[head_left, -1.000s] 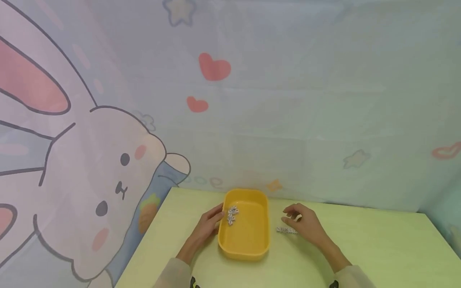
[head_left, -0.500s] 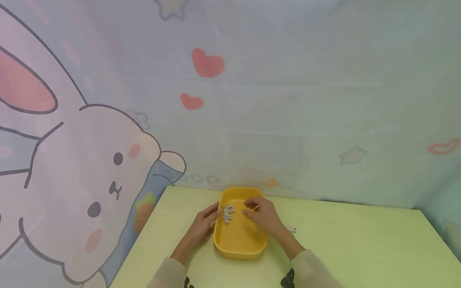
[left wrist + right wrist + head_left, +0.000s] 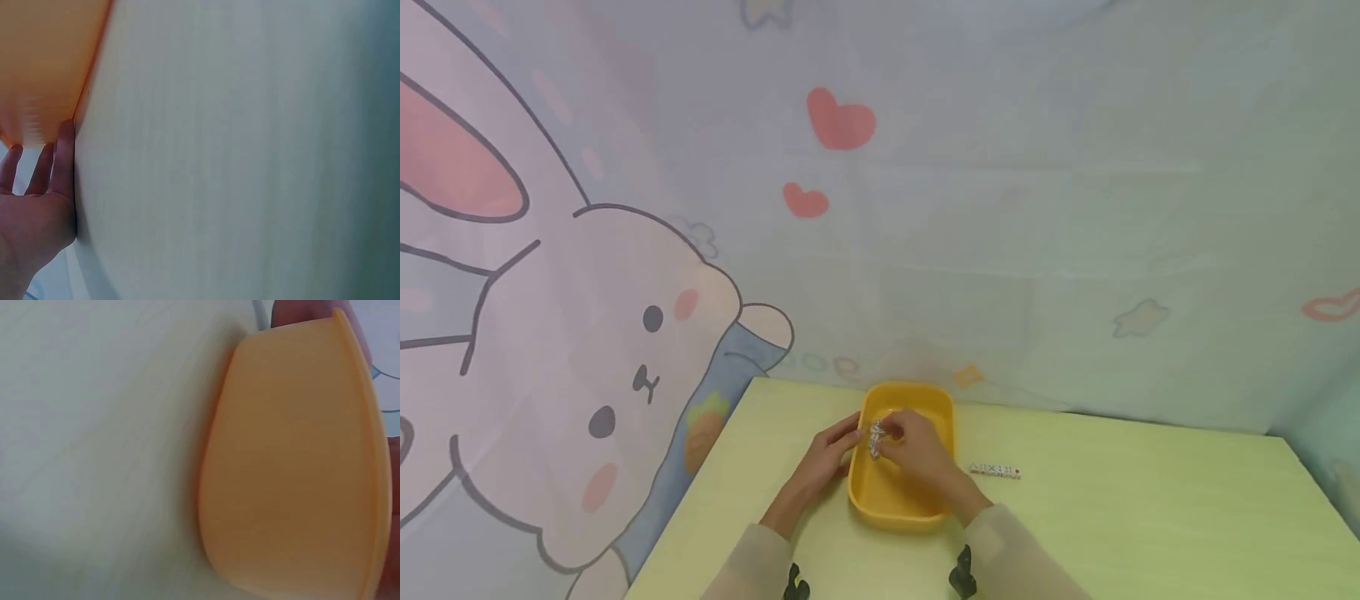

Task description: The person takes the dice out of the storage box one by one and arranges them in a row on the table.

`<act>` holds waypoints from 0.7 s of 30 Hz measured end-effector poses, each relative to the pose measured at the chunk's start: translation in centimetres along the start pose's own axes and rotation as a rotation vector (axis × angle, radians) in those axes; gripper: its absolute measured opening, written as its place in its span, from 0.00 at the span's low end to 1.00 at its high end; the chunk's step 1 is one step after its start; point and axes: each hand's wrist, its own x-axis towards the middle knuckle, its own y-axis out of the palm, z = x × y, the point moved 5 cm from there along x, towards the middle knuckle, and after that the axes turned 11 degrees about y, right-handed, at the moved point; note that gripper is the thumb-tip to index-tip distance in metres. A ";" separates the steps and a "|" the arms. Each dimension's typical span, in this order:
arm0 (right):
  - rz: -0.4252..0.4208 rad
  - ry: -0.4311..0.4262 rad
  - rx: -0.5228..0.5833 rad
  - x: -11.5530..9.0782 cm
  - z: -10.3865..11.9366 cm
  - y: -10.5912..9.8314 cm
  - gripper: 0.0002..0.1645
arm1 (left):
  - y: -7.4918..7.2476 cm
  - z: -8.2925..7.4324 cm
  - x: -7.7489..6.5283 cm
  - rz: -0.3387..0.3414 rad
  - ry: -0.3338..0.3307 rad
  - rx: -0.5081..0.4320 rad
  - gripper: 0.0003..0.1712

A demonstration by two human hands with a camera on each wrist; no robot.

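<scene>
A yellow plastic tray (image 3: 895,523) stands on the table, with several small white dice (image 3: 875,439) bunched inside by its left wall. My left hand (image 3: 820,464) rests against the tray's left side, thumb at the rim. Straight fingers (image 3: 62,156) touch its outer wall in the left wrist view. Over the inside of the tray is my right hand (image 3: 917,447), thumb and forefinger bent at the dice with a small gap between the tips. Whether they pinch a die is too small to tell. Right of the tray lies a straight row of dice (image 3: 996,471).
The pale green table (image 3: 1135,500) reaches back to a hanging cloth (image 3: 1015,208) printed with a rabbit and hearts. The tray's outer wall (image 3: 294,462) fills much of the right wrist view.
My right hand has moved left from above the row of dice, over the tray's rim, to the dice inside. The left hand stays at the tray's side.
</scene>
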 end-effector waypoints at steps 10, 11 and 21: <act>0.032 -0.014 -0.114 0.3 -0.9 0.8 0.08 | 0.2 -0.2 0.7 -0.043 -0.014 0.027 0.31; 0.032 -0.021 -0.128 0.3 -0.9 0.9 0.08 | 0.2 -0.2 0.7 -0.042 -0.012 0.028 0.32; 0.067 -0.011 -0.224 0.6 -1.8 1.7 0.12 | 0.2 0.1 0.9 -0.045 -0.012 0.033 0.31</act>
